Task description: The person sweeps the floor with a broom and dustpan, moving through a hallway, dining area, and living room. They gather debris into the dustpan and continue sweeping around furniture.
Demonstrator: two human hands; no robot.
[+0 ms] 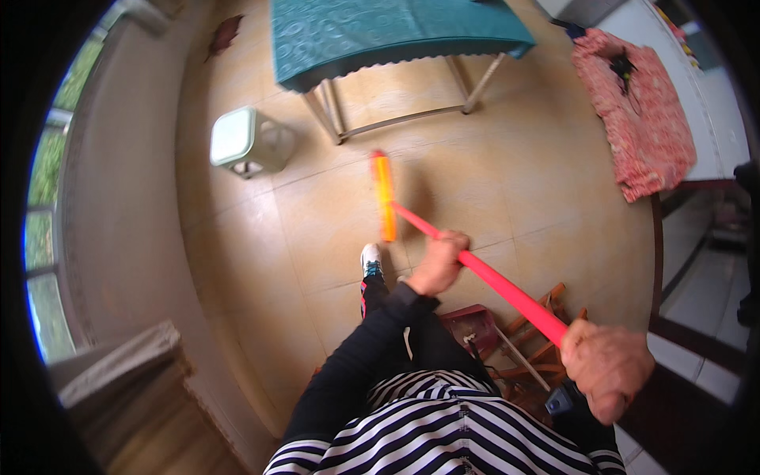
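A long red pole (510,291) runs slantwise in front of me, with both hands closed around it. My left hand (441,263) grips it lower down, nearer its head. At the upper end, my right hand (607,367) is wrapped round the pole, low on the right. The far end joins an orange and yellow head (385,199), slightly blurred, with red at its tip; it looks like a broom or mop head. Whether it touches the tiled floor (332,237) I cannot tell. My white shoe (371,255) is just below the head.
A pale green plastic stool (234,139) stands left of a table with a teal cloth (392,35). A red dustpan (472,329) and wooden chair-like frame (549,338) lie by my legs. Pink patterned fabric (647,119) covers part of a white surface at right. A dark red thing (225,37) lies at upper left.
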